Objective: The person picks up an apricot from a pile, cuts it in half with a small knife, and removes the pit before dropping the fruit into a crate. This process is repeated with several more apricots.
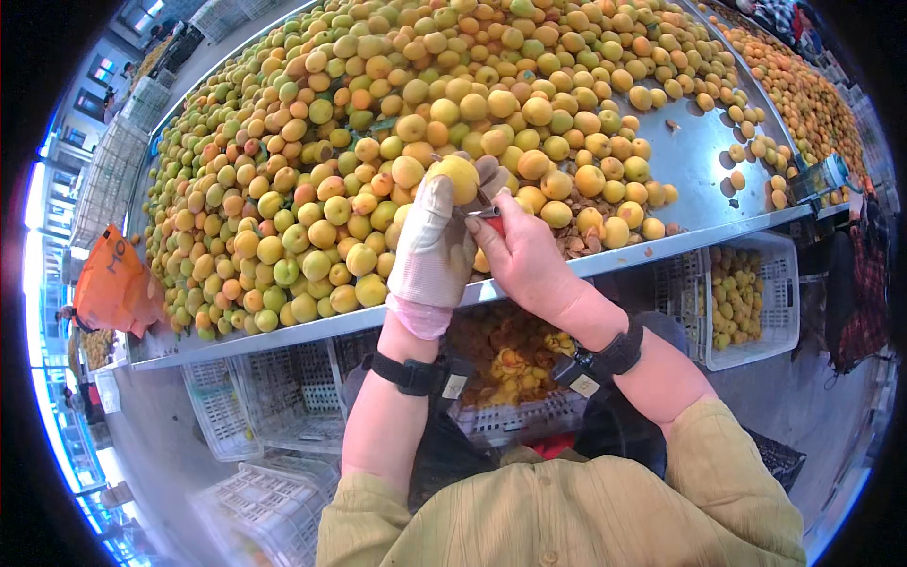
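Yellow and round, one fruit [456, 180] sits raised in the left hand [435, 241], whose grip, in a pale glove [422, 276] with darkened fingertips, is closed around it, above the heap [321, 210] near the front edge of the metal counter [697, 156]. The bare right hand [531, 260] has its grip closed on a small tool [485, 214] with a metal part and some red at the handle.

The step in hand looks like working the tool on this single fruit; the next move seems to call for a steady left grip and a small, controlled right-hand motion clear of the gloved fingers.

The fingers hide the tool's working end, so I cannot tell whether it touches the skin. The glove covers the fruit's underside. Below, forearms and black wrist straps [624, 350] partly hide a crate [524, 422] of yellow-orange pieces [510, 366], too jumbled to make out singly.
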Motion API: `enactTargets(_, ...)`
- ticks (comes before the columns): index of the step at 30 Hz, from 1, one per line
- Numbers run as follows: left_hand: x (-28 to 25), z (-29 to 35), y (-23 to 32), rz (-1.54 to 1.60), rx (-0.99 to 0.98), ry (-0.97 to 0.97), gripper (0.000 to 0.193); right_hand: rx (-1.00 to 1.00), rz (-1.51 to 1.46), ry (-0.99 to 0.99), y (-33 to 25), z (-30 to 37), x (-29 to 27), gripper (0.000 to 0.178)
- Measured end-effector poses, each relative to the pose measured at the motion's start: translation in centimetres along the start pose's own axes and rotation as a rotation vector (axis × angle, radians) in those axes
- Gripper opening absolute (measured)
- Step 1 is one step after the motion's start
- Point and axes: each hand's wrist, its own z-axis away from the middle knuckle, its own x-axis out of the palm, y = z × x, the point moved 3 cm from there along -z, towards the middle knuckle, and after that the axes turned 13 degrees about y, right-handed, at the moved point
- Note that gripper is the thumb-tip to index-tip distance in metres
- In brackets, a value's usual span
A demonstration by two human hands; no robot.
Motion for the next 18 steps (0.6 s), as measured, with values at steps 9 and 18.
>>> enactTargets(9,-1.1,-0.5,1.1,-0.296,0.102,0.07,0.051,0.085,0.128,-0.097,0.1,0.2,-0.4,0.029)
enactTargets(18,-0.9,-0.3,0.2,-0.398,0.153,0.138,0.051,0.148,0.101,-0.379,-0.6,-2.0,-4.4,0.029)
